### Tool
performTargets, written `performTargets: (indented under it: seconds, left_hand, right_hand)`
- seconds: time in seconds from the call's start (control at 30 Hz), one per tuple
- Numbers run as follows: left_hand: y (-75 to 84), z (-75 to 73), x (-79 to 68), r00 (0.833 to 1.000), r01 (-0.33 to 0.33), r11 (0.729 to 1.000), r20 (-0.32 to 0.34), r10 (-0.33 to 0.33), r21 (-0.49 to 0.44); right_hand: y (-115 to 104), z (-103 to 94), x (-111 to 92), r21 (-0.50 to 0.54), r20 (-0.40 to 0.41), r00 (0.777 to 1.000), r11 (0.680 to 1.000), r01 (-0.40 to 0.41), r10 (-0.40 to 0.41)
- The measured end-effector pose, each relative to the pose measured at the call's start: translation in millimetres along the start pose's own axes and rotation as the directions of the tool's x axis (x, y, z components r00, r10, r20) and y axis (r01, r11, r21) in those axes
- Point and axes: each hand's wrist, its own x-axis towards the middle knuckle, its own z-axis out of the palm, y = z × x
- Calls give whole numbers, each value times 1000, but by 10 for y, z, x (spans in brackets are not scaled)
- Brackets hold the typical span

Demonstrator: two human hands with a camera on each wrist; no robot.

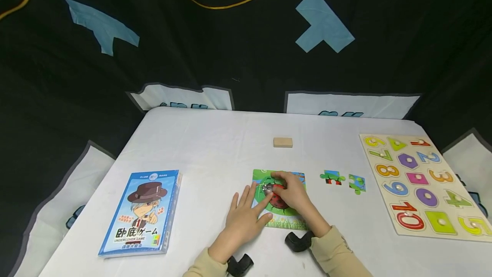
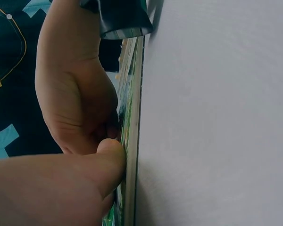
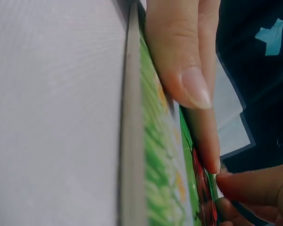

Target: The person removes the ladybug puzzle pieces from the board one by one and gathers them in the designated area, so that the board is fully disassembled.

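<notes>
A ladybug jigsaw puzzle (image 1: 286,222) with a green border lies flat before me. My left hand (image 1: 243,221) rests at its left side, fingers spread. Its index fingertip reaches the ladybug's head, and its thumb lies over the lower left edge. Over the upper right half bends my right hand (image 1: 293,191). Its curled thumb and index finger pinch at a puzzle piece by the ladybug's head, mostly hidden under the fingers. In the right wrist view the right hand (image 3: 264,190) meets the left index fingertip close over the picture. Two loose puzzle pieces (image 1: 332,177) lie to the right.
A blue boxed game (image 1: 140,215) lies at the left of the white table (image 1: 215,148). A small wooden block (image 1: 282,142) sits beyond the puzzle. The wooden number board (image 1: 417,177) covers the right side. Black curtains (image 1: 246,54) hang behind the table.
</notes>
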Motion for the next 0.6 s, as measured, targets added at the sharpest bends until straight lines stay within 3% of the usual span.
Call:
performTargets:
  seconds: [0.37, 0.6]
  left_hand:
    - [-2, 2, -2, 1000, -9, 1000, 4, 9, -12]
    - [-12, 8, -6, 1000, -11, 1000, -4, 11, -4]
  right_hand:
    - [-26, 52, 33, 112, -2, 1000, 994, -18, 18]
    - [-52, 56, 53, 51, 14, 1000, 999, 8, -9]
